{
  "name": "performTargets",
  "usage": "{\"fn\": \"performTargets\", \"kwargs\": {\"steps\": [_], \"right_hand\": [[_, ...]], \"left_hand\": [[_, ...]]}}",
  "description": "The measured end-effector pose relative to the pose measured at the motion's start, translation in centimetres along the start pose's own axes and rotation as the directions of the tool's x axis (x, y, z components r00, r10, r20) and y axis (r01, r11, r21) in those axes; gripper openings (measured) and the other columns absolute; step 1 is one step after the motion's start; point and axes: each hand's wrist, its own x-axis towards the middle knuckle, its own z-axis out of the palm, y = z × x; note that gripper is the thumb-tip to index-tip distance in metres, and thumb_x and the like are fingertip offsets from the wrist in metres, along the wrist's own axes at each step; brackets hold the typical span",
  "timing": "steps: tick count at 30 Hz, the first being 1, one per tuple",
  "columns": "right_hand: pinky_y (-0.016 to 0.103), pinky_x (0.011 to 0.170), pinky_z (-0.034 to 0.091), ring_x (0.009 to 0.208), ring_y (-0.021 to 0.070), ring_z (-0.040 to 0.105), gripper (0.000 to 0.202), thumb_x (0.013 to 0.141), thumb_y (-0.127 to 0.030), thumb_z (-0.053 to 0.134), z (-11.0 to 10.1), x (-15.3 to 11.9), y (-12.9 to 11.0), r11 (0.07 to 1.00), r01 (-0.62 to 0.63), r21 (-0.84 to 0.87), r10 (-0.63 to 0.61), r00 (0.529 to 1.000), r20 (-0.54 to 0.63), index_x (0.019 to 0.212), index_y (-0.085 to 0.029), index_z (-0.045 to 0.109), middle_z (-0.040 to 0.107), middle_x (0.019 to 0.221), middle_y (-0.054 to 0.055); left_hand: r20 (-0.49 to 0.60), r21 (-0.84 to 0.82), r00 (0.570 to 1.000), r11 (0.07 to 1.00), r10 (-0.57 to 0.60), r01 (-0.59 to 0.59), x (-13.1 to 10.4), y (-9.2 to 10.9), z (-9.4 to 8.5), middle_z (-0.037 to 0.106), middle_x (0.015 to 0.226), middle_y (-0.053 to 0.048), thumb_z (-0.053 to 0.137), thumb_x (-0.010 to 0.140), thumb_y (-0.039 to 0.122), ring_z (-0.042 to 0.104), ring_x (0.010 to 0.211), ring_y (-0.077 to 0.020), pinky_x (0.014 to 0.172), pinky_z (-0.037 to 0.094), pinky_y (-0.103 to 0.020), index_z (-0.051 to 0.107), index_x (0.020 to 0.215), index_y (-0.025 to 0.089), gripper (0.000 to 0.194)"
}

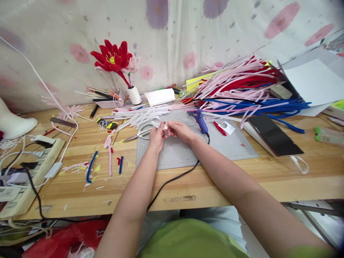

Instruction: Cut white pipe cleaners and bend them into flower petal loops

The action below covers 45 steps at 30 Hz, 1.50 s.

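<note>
White piece sits pinched in closed fingertips of my left hand and right hand, over grey mat.

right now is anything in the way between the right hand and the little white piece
Nothing visible stands between them: the right hand and the left hand meet at the small white piece. The scissors lie beside the left hand, not between.
</note>
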Motion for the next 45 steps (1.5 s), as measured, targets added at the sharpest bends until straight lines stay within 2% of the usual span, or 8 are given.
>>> {"fn": "performTargets", "kwargs": {"steps": [10,15,18,23,28,32,40,45], "right_hand": [[0.021,0.044,0.024,0.042,0.0052,0.036,0.042,0.065,-0.056,0.064,0.4,0.0,0.0,0.997,0.066,-0.041,-0.070,0.994,-0.089,0.061,-0.017,0.048,0.046,0.048,-0.005],[0.022,0.047,0.027,0.047,0.0062,0.037,0.041,0.063,-0.051,0.066,0.3,0.1,-0.3,0.974,0.100,-0.205,-0.137,0.975,-0.176,0.056,-0.018,0.041,0.044,0.050,-0.005],[0.023,0.048,0.023,0.047,0.0052,0.029,0.039,0.062,-0.045,0.065,-0.4,0.1,-0.4,0.948,0.094,-0.303,-0.169,0.957,-0.234,0.053,-0.018,0.038,0.034,0.048,-0.007],[0.023,0.048,0.023,0.048,0.0052,0.029,0.035,0.063,-0.045,0.063,-1.2,0.4,-0.5,0.943,0.107,-0.316,-0.213,0.923,-0.321,0.058,-0.019,0.040,0.034,0.052,-0.007],[0.022,0.044,0.024,0.045,0.0058,0.033,0.039,0.062,-0.051,0.065,-0.8,0.7,0.0,0.971,0.078,-0.225,-0.154,0.928,-0.339,0.072,-0.020,0.046,0.043,0.054,-0.007],[0.021,0.042,0.023,0.042,0.0053,0.035,0.040,0.063,-0.052,0.066,-0.6,0.7,0.4,0.990,0.036,-0.136,-0.066,0.971,-0.228,0.070,-0.019,0.046,0.043,0.048,-0.008],[0.018,0.034,0.026,0.035,0.0082,0.046,0.036,0.068,-0.044,0.066,-0.3,0.6,-0.1,0.983,-0.147,0.110,0.146,0.989,0.022,0.060,-0.017,0.042,0.047,0.038,-0.004],[0.017,0.032,0.029,0.031,0.0072,0.043,0.031,0.073,-0.038,0.061,0.1,0.9,0.0,0.955,-0.206,0.211,0.203,0.978,0.037,0.060,-0.017,0.042,0.045,0.035,-0.005]], "left_hand": [[-0.010,0.047,0.999,0.998,0.050,-0.050,-0.1,-0.7,0.5,0.034,0.044,0.009,0.065,0.068,0.051,0.032,0.037,-0.0028,0.039,0.032,-0.017,0.053,0.069,0.016,0.038],[-0.050,0.194,0.990,0.974,0.132,-0.120,0.3,-0.8,-0.4,0.040,0.049,0.007,0.054,0.075,0.056,0.034,0.040,-0.0062,0.041,0.032,-0.018,0.055,0.086,0.018,0.039],[-0.085,0.478,0.957,0.854,0.278,-0.206,0.4,0.2,-1.7,0.045,0.052,0.005,0.058,0.077,0.045,0.038,0.044,-0.0082,0.045,0.029,-0.019,0.056,0.078,0.020,0.025],[0.075,0.728,0.931,0.619,0.357,-0.296,0.2,0.8,-2.4,0.043,0.046,0.002,0.059,0.078,0.033,0.039,0.050,-0.0102,0.050,0.024,-0.021,0.048,0.049,0.018,0.034],[0.117,0.586,0.987,0.795,0.109,-0.157,0.1,-0.5,-1.3,0.041,0.043,0.004,0.052,0.081,0.041,0.033,0.038,-0.0067,0.040,0.023,-0.020,0.051,0.056,0.017,0.035],[0.210,0.391,0.975,0.920,-0.073,-0.015,-0.2,-0.6,-0.8,0.048,0.048,0.004,0.056,0.078,0.041,0.036,0.036,-0.0051,0.034,0.023,-0.018,0.056,0.065,0.015,0.028],[0.168,0.225,0.968,0.949,0.186,-0.221,-0.4,-1.7,0.0,0.051,0.045,0.004,0.065,0.071,0.042,0.038,0.037,-0.0028,0.036,0.028,-0.016,0.058,0.063,0.014,0.030],[0.136,0.146,0.940,0.933,0.312,-0.330,-0.4,-2.5,0.5,0.046,0.043,0.006,0.065,0.067,0.050,0.036,0.037,-0.0024,0.036,0.028,-0.015,0.056,0.059,0.015,0.037]]}}
